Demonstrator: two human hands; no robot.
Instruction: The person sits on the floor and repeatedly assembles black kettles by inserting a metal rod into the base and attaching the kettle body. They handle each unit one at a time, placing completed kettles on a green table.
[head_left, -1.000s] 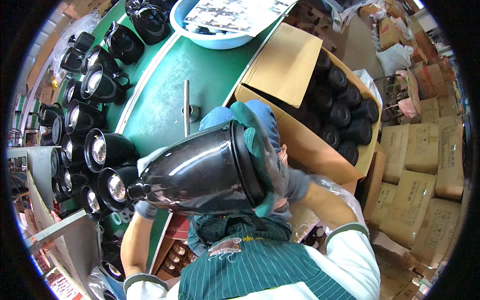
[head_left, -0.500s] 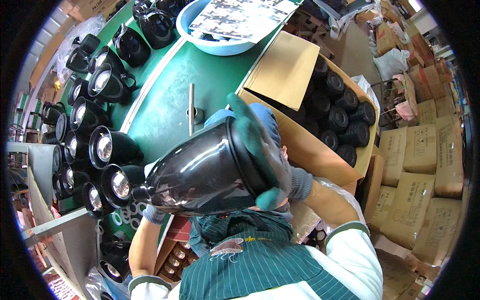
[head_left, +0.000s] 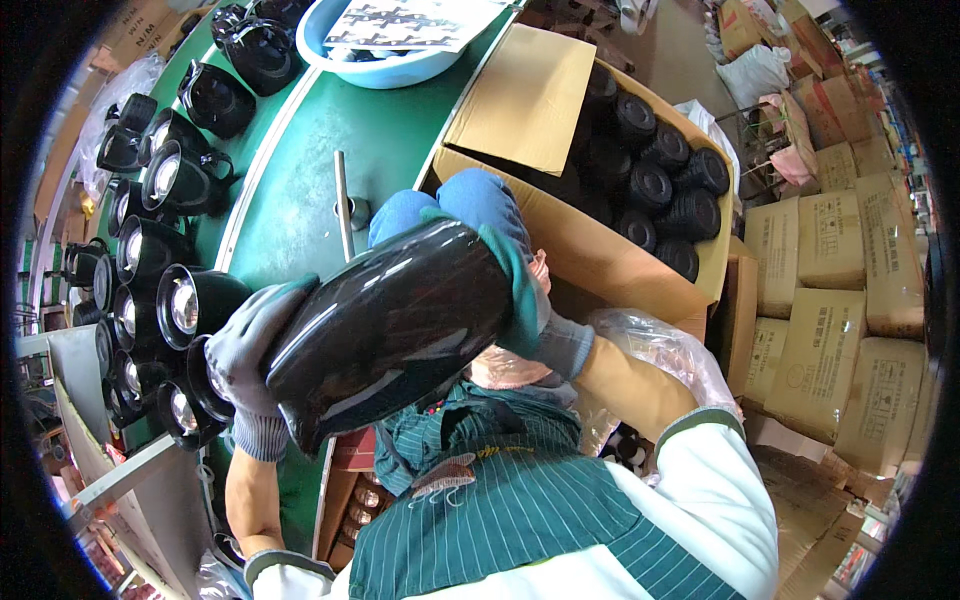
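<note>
A glossy black jug body (head_left: 390,320) lies tilted on its side above my lap. Its pointed spout faces the lower left. My left hand (head_left: 250,350), in a grey glove, grips the wide spout end. My right hand (head_left: 535,315), in a grey glove with a green palm, wraps round the other end, with most of its fingers behind the jug. Close to my left hand stand several black jug shells (head_left: 180,305) with shiny silvery insides. A metal rod (head_left: 343,205) rises from the green bench (head_left: 300,225) beyond the jug.
A pale blue basin (head_left: 400,73) with a printed sheet over it stands at the back. On my right, an open carton (head_left: 590,265) holds several round black parts (head_left: 645,185). Brown boxes (head_left: 815,360) are stacked farther right. A grey metal panel (head_left: 130,450) borders the left side.
My left hand has come from behind the jug onto its spout end. The jug has turned and shifted left, and my right hand's fingers have closed round its other end. The view has shifted.
</note>
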